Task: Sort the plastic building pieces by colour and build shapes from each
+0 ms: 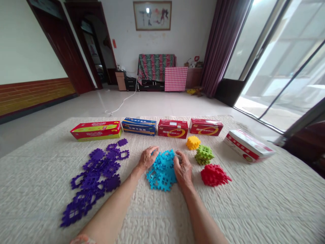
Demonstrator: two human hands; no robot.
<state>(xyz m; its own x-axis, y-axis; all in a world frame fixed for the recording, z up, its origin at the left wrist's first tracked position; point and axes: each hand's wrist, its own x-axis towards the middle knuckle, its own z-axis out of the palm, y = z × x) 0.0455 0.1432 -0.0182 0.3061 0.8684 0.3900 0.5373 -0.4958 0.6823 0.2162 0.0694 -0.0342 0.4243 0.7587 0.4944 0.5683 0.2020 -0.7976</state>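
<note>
A heap of light blue interlocking plastic pieces lies on the cream quilted cover between my hands. My left hand rests at the heap's upper left edge, fingers apart and holding nothing. At the right edge is my right hand, its fingers curved and spread beside the pieces, with nothing held. Dark purple pieces are spread in a long band to the left. To the right sit a small yellow stack, a green stack and a red pile.
Behind the pieces stand a red and yellow-green box, a blue box, and two red boxes. A white and red box lies at the right on the quilted cover.
</note>
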